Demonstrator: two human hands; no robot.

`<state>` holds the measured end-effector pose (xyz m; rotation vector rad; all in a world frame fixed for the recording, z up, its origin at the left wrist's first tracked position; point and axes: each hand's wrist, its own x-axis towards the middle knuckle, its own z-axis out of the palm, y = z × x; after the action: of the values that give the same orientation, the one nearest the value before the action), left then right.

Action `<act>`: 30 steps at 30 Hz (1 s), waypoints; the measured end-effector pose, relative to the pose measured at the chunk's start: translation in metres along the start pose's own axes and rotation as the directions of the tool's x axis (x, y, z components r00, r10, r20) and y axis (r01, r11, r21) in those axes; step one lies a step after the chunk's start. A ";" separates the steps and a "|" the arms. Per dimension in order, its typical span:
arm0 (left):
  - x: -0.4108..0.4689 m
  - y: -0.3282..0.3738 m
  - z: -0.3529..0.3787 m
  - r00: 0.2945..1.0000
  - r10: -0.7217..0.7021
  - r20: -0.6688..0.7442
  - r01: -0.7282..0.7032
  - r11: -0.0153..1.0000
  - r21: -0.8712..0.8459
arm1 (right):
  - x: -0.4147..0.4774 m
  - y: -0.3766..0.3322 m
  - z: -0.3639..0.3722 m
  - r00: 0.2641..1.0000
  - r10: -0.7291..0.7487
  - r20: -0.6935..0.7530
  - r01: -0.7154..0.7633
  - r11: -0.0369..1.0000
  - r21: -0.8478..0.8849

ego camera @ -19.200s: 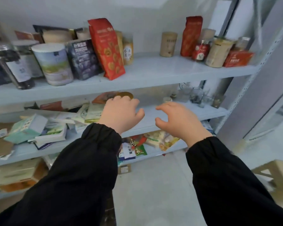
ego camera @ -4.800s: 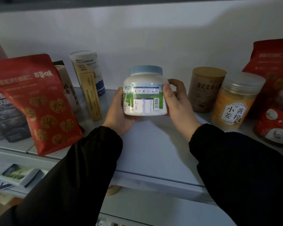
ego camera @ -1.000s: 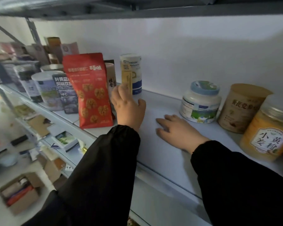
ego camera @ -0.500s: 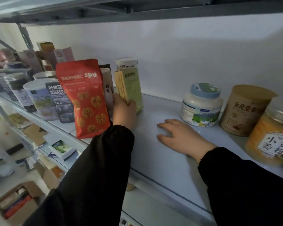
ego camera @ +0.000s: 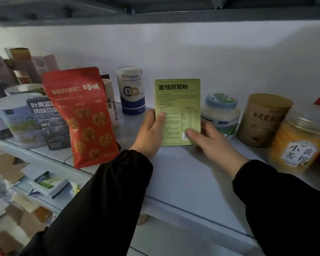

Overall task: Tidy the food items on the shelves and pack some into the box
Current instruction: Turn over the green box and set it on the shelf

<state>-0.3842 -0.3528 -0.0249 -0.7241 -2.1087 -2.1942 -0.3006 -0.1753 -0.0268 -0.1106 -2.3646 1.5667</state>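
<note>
Over the front edge of the shelf [ego camera: 183, 178], the left hand [ego camera: 150, 132] has its grip closed round the left edge of the green box [ego camera: 177, 108], thumb across the printed face. The right hand [ego camera: 209, 143] has its grip pinched on the lower right corner. The box is upright at mid-shelf. A blue-lidded jar [ego camera: 222, 115] sits just behind its right side, a red pouch [ego camera: 81, 115] to the left, and a blue-and-white canister [ego camera: 131, 91] at the back edge.

You can read "富铁蔬菜粉" on the flat green carton [ego camera: 177, 106], "YOUJIANGUAN" on the white-and-blue cylindrical can [ego camera: 131, 91], "NFC" on the dark drink pouch [ego camera: 45, 122], and "百草味" on the red snack pouch [ego camera: 81, 115].
</note>
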 end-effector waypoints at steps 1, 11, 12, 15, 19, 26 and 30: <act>-0.002 -0.001 0.000 0.999 -0.006 0.042 0.006 1.000 -0.007 | -0.002 -0.002 -0.001 1.000 -0.021 0.010 0.021 0.999 0.046; -0.010 0.004 0.001 0.952 -0.035 0.305 0.021 0.999 0.051 | -0.010 -0.004 -0.008 0.990 -0.144 -0.007 0.140 0.952 0.273; -0.010 0.005 0.002 0.952 -0.035 0.303 0.021 0.999 0.049 | -0.010 -0.004 -0.007 0.989 -0.144 -0.011 0.142 0.950 0.280; -0.013 0.009 0.001 0.951 -0.031 0.309 0.025 0.999 0.024 | -0.010 -0.003 -0.007 0.991 -0.133 -0.011 0.132 0.958 0.256; -0.015 0.013 0.001 0.947 -0.017 0.320 0.012 1.000 0.018 | -0.010 -0.006 -0.007 0.990 -0.135 -0.032 0.139 0.966 0.220; -0.018 0.014 0.001 0.938 0.001 0.346 -0.010 1.000 0.024 | -0.011 -0.007 -0.009 0.986 -0.154 -0.061 0.163 0.964 0.209; -0.016 0.013 0.001 0.938 -0.027 0.346 0.006 0.998 0.062 | -0.010 -0.010 -0.009 0.987 -0.144 -0.070 0.155 0.969 0.194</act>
<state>-0.3654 -0.3581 -0.0180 -1.1699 -2.3261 -2.1301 -0.2879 -0.1737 -0.0168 0.0663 -2.1066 1.6921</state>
